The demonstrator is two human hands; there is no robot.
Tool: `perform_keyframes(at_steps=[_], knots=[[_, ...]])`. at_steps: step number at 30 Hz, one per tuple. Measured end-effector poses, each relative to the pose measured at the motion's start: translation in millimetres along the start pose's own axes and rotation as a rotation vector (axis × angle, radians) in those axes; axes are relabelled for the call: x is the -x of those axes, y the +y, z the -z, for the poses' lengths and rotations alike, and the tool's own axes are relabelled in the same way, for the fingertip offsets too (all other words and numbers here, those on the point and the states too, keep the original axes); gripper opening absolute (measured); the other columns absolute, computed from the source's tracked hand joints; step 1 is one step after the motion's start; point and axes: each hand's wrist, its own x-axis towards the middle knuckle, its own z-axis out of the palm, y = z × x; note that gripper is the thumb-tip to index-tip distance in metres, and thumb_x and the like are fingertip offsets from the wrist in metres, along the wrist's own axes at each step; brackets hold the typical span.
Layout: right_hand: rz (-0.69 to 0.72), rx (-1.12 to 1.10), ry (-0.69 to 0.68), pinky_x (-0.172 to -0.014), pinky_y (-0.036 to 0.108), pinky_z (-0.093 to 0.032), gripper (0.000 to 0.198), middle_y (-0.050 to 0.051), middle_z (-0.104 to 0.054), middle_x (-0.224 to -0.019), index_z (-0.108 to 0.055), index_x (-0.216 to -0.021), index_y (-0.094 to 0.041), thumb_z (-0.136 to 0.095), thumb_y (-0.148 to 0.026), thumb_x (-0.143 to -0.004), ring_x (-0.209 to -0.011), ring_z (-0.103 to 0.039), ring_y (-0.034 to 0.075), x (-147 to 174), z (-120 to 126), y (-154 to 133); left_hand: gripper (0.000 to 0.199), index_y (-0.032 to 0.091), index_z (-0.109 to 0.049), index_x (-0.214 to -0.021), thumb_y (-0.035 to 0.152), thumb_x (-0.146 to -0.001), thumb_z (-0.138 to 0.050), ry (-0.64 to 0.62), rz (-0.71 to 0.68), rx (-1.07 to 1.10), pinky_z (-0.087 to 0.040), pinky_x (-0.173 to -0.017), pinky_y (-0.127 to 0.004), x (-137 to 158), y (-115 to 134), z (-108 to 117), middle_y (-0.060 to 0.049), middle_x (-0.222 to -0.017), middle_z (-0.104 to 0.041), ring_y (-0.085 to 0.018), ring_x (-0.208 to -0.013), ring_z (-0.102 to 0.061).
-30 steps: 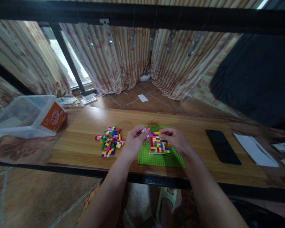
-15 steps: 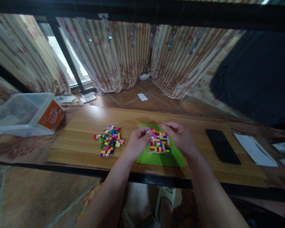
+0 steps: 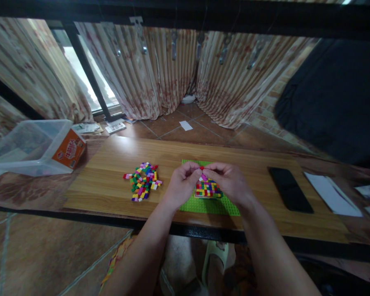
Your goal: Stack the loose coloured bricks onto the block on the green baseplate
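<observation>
Above the back left part of a multicoloured block of toy bricks [image 3: 207,190], my two hands meet fingertip to fingertip. My left hand [image 3: 182,184] is closed in a pinch on a few small toy bricks; a red brick [image 3: 202,168] shows between the fingertips and a pink brick [image 3: 204,178] just below. My right hand [image 3: 231,181] also pinches at the red brick from the other side. Fingers hide most of what is held. The brick block sits on a green studded baseplate [image 3: 209,209], its far part covered by my hands.
Loose toy bricks [image 3: 144,181] lie in a pile left of the baseplate on the wooden table [image 3: 105,185]. A black phone [image 3: 290,190] and white paper [image 3: 333,194] lie to the right. Beyond the table's left end stands a clear plastic bin [image 3: 33,144] with an orange label.
My right hand has moved left, bringing its fingertips against those of my left hand at the red brick. Before, the two hands were apart. The brick block and pile look unchanged.
</observation>
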Motion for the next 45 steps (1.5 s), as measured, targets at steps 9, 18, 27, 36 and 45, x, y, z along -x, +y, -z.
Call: perform_keyframes(at_steps=[9,18,27,36,45], knots=[[-0.038,-0.173,-0.036,-0.062,0.03,-0.05,0.025,0.003,-0.074,-0.072,-0.077,-0.076,-0.02,-0.078,-0.043,-0.066,-0.064,-0.064,0.016,3,5,0,0.016,0.016,-0.065,-0.077,0.032,-0.078,-0.067,-0.005,-0.027,0.033,-0.037,-0.059,-0.023,2,8,2,0.003,-0.064,-0.055,-0.009,-0.06,-0.046],[0.181,0.371,0.129,-0.074,0.036,-0.049,0.018,0.005,-0.074,-0.084,-0.076,-0.079,-0.024,-0.063,-0.036,-0.081,-0.078,-0.066,0.021,-2,28,20,0.013,0.015,-0.064,-0.068,0.027,-0.074,-0.068,0.166,0.07,0.056,-0.037,-0.058,-0.022,-2,8,6,0.002,-0.061,-0.057,-0.009,-0.058,-0.047],[0.253,0.634,0.073,-0.08,0.038,-0.047,0.011,0.005,-0.067,-0.085,-0.076,-0.076,-0.025,-0.067,-0.031,-0.079,-0.083,-0.062,0.022,-6,18,28,0.013,0.015,-0.066,-0.071,0.027,-0.073,-0.069,0.179,0.079,0.023,-0.038,-0.057,-0.022,-3,5,7,0.002,-0.063,-0.058,-0.009,-0.058,-0.048],[0.203,0.543,0.116,-0.074,0.036,-0.048,0.009,0.005,-0.068,-0.086,-0.074,-0.073,-0.023,-0.067,-0.027,-0.074,-0.077,-0.063,0.02,-11,14,34,0.013,0.015,-0.066,-0.071,0.028,-0.074,-0.068,0.174,0.064,0.01,-0.038,-0.058,-0.023,-3,3,9,0.002,-0.062,-0.058,-0.009,-0.058,-0.048],[-0.104,0.133,0.165,-0.066,0.034,-0.046,0.024,0.003,-0.07,-0.069,-0.073,-0.076,-0.019,-0.075,-0.034,-0.057,-0.063,-0.06,0.018,-16,9,40,0.012,0.015,-0.065,-0.072,0.026,-0.074,-0.068,0.173,0.074,-0.001,-0.039,-0.058,-0.022,-4,2,10,0.002,-0.064,-0.058,-0.009,-0.058,-0.049]])
